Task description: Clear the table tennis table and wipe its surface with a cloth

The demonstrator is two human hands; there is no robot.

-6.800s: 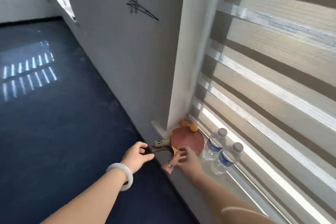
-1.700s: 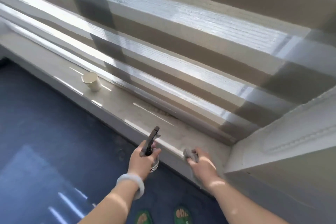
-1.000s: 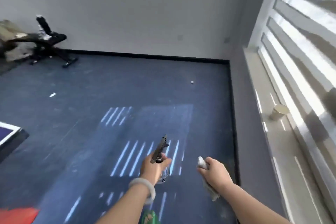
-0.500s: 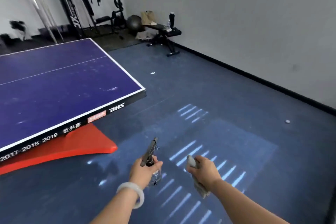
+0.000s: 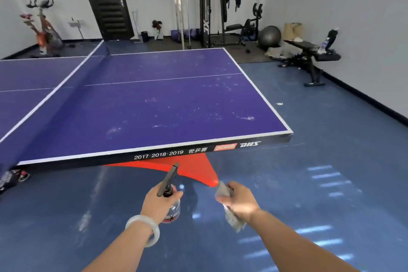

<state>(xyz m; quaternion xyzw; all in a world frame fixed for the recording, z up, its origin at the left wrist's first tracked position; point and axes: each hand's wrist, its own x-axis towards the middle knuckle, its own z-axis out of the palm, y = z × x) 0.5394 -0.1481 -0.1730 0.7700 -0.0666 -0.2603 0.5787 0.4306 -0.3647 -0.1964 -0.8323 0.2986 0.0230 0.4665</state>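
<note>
Fingers [image 5: 155,193] of your left hand [image 5: 160,203] curl round the neck of a spray bottle [image 5: 171,213], its black nozzle tilted up toward the table tennis table [image 5: 165,104]. Your right hand [image 5: 241,202] grips a bunched grey cloth [image 5: 234,220]. Both hover over the blue floor [image 5: 309,183], near the table's edge; pale smudges [image 5: 247,117] speckle its purple top.

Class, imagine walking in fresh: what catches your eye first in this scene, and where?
The purple table tennis table fills the middle, its surface flecked white. In front, the left hand grips a spray bottle and the right hand a grey cloth. A weight bench stands far right.
</note>
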